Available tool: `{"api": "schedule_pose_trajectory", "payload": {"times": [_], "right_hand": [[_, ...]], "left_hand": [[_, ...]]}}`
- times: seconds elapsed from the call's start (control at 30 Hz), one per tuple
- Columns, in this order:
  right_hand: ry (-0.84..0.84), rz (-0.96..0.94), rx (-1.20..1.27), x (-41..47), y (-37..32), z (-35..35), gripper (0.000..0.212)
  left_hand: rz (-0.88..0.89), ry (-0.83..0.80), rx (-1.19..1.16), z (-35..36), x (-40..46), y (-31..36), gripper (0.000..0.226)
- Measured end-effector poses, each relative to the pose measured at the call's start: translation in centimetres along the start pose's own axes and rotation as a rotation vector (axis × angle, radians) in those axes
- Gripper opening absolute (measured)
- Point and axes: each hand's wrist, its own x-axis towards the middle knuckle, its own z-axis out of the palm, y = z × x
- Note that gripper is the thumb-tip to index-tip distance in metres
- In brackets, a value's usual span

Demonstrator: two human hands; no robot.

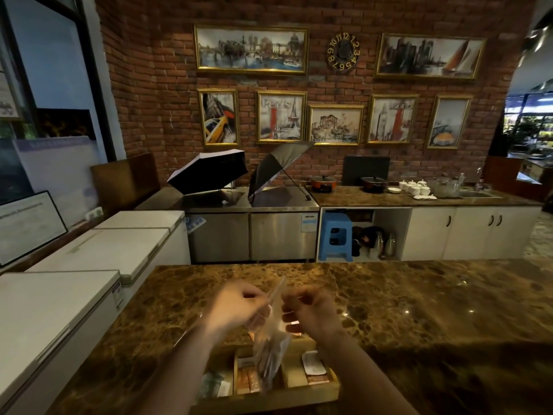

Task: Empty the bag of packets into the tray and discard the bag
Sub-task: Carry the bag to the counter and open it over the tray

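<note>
A clear plastic bag (270, 351) with several packets inside hangs upright above a wooden tray (332, 384) with compartments. My left hand (236, 307) pinches the bag's top edge from the left. Opposite it, my right hand (311, 310) grips the same edge from the right. The bag's lower end dangles over the tray's middle compartment. Orange packets (248, 381) and a white packet (312, 363) lie in the tray. The image of the hands is blurred.
The tray sits near the front edge of a brown marble counter (419, 310). White chest freezers (74, 280) stand to the left. Behind are a steel counter with two umbrellas (209, 175), a blue stool (335, 238) and cabinets with pots and cups.
</note>
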Motion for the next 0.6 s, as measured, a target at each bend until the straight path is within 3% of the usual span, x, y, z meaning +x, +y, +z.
{"api": "schedule_pose_trajectory", "payload": {"times": [0.07, 0.27, 0.47, 0.6], "right_hand": [[-0.068, 0.037, 0.039, -0.1, -0.3, 0.3, 0.016], [-0.049, 0.103, 0.182, 0.6, -0.4, 1.2, 0.017], [-0.066, 0.183, 0.199, 1.6, -0.6, 1.2, 0.008], [-0.092, 0.237, 0.142, 2.3, -0.9, 0.9, 0.014]], "left_hand": [[-0.044, -0.014, -0.072, 0.2, 0.2, 0.0, 0.018], [-0.114, 0.041, -0.243, 1.2, 0.0, 0.1, 0.014], [-0.179, 0.089, -0.371, 1.7, 0.0, 0.0, 0.012], [-0.22, 0.077, -0.405, 2.1, 0.4, -0.6, 0.011]]}}
